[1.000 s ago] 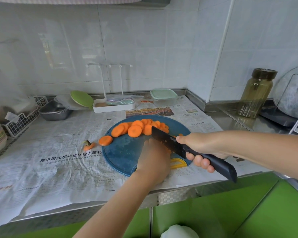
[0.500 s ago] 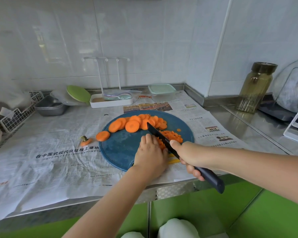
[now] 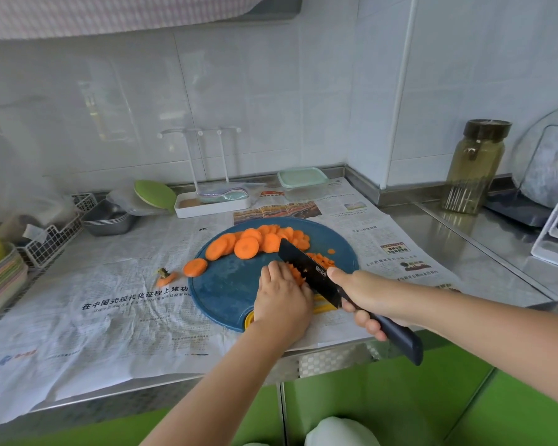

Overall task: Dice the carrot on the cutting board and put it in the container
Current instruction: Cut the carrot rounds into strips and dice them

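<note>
A: Grip?
B: right hand (image 3: 364, 291) wrapped round knife (image 3: 306, 268) handle; left hand (image 3: 282, 297) curled over carrot (image 3: 295, 274) mid-board (image 3: 226, 291), just left of the blade.
A: Axis?
B: Blade runs near-right to far-left. Uncut slices (image 3: 255, 244) on the board's far side, dice (image 3: 321, 259) right of the blade.
A: Room?
B: container (image 3: 302, 180) beyond the board's far edge, path looks open.

White tiled walls (image 3: 239, 91) meet at a corner. Steel counter (image 3: 448, 239), newspaper (image 3: 110, 317) spread over it. Green cabinet fronts (image 3: 368, 407) below. Soft even light.
</note>
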A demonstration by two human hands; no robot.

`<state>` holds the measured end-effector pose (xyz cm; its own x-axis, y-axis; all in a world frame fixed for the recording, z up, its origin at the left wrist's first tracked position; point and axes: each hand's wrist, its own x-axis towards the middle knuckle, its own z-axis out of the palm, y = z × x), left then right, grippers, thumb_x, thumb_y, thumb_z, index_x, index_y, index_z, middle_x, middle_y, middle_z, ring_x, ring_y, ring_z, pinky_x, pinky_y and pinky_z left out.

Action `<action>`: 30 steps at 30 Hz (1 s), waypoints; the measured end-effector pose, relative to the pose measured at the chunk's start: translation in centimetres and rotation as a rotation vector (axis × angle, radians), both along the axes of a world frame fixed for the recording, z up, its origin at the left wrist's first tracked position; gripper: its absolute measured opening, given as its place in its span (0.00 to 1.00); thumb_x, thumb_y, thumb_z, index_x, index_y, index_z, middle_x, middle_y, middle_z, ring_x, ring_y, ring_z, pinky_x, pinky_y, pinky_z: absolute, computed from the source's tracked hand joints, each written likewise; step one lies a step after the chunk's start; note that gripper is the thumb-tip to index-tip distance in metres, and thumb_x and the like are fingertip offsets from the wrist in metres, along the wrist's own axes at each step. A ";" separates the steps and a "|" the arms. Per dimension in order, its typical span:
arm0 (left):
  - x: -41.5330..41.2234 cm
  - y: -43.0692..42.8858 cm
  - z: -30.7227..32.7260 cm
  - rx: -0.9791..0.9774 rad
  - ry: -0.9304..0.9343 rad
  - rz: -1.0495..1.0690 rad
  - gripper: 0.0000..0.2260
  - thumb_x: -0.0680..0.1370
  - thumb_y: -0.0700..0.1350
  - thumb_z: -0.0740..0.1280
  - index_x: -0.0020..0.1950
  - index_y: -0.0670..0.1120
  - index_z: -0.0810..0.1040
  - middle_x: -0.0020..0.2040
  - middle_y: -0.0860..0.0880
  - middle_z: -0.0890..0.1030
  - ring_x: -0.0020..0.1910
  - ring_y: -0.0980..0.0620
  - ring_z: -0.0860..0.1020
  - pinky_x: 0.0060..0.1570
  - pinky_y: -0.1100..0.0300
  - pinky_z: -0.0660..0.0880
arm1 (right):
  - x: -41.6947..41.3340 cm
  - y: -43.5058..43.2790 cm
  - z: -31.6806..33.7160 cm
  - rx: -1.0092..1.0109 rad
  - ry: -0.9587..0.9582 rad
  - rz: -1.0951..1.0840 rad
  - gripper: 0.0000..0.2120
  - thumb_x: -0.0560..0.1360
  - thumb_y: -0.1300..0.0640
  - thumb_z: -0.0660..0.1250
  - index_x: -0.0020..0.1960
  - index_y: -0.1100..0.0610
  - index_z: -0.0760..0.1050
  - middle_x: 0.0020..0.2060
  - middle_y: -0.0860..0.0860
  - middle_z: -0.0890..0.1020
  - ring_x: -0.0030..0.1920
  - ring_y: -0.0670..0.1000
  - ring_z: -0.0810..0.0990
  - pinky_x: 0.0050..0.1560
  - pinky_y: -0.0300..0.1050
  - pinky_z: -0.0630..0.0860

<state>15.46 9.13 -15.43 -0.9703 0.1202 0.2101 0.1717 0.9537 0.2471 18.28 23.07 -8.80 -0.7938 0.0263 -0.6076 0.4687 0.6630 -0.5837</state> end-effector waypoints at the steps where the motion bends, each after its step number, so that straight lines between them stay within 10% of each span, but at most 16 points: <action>1: 0.2 0.1 0.1 -0.006 0.006 -0.002 0.31 0.74 0.56 0.37 0.68 0.40 0.61 0.63 0.43 0.65 0.61 0.46 0.63 0.64 0.56 0.62 | 0.1 0.1 0.1 0.007 0.007 0.005 0.30 0.79 0.31 0.46 0.39 0.57 0.65 0.17 0.49 0.67 0.15 0.48 0.65 0.21 0.36 0.66; 14: 0.2 -1.6 0.3 0.162 -0.002 -0.038 0.25 0.80 0.56 0.58 0.71 0.43 0.61 0.66 0.47 0.63 0.67 0.49 0.59 0.66 0.60 0.60 | 0.4 0.5 1.0 -0.070 0.060 -0.001 0.29 0.80 0.33 0.49 0.40 0.58 0.66 0.18 0.49 0.68 0.16 0.48 0.65 0.20 0.36 0.65; 30: 0.5 -2.5 -0.1 0.183 0.052 -0.040 0.22 0.82 0.53 0.52 0.72 0.42 0.62 0.71 0.45 0.62 0.70 0.47 0.57 0.68 0.58 0.57 | 0.9 -1.2 1.8 -0.040 0.114 0.001 0.29 0.80 0.33 0.49 0.40 0.59 0.67 0.18 0.49 0.69 0.16 0.48 0.66 0.21 0.36 0.66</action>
